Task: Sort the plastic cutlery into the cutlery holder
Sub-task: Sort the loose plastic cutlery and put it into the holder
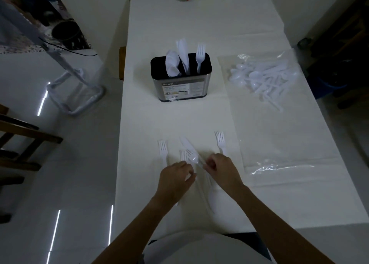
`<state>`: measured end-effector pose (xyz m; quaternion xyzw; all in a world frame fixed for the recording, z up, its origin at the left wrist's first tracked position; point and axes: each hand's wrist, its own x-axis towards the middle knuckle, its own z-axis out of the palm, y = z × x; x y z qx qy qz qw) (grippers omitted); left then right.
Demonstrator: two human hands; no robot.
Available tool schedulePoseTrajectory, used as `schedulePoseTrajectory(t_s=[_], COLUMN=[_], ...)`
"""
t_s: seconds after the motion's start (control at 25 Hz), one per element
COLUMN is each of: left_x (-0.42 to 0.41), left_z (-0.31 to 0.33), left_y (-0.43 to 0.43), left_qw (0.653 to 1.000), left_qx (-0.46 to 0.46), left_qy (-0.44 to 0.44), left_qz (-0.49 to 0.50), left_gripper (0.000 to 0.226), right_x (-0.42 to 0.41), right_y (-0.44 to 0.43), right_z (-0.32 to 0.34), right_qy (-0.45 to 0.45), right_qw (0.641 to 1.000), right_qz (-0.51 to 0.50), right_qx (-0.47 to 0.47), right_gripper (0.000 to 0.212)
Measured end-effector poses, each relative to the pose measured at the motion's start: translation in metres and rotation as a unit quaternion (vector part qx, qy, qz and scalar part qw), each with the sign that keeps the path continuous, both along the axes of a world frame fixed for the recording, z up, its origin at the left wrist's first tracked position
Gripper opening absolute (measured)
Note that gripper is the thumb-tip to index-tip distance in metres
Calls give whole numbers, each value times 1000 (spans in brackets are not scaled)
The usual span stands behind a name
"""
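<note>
The cutlery holder (180,77) stands upright on the white table (259,194) and is taken here as the landmark. Three groups are already seen in it: spoons (172,64) in its left part, knives (183,53) in the middle, and one fork (200,56) in its right part. From this it is judged that the sorting is started but not finished.

Nearer to the person than the holder, well apart from it, loose cutlery (190,154) is lying flat on the table. A fork (163,149) is placed at the left of this group and another fork (220,141) at the right; between them, a knife and a fork are crossed over each other. Both hands are brought down to this crossed pile. The fingers of the left hand (176,177) are pinched together on a white piece, but which piece cannot be told. The right hand (221,169) is curled closed beside it, probably on a handle, so that the overlapped pieces can be separated.

To the right of the holder, a clear plastic bag (265,112) with more spoons inside (259,77) is laid flat, not yet emptied.
</note>
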<state>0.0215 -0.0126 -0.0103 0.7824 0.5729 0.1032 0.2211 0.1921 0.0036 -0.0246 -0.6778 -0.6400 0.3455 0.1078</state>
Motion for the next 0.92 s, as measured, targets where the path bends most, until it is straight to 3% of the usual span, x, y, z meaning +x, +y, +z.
schedulePoseTrajectory(t_s=[0.2,0.4,0.52,0.76,0.92], left_x=[18,33,33,26,15], left_z=[4,11,8,7,7], left_y=[-6,0,2,1,4], left_qw=[987,976,971,955,933], left_qx=[-79,-115,-145,-186,-209], left_qy=[104,121,88,-7,-106], left_qz=[92,137,167,230,273], left_gripper=[37,41,37,31,35], right_x=[9,29,38,41,54], right_y=[2,-3,-9,-42,-45], right_z=[-1,-2,3,3,-3], right_qy=[-27,-32,4,114,84], right_qw=[999,998,997,990,995], right_qz=[-20,-50,-70,-79,41], right_qx=[-4,-11,12,23,34], right_gripper=[11,12,3,13,11])
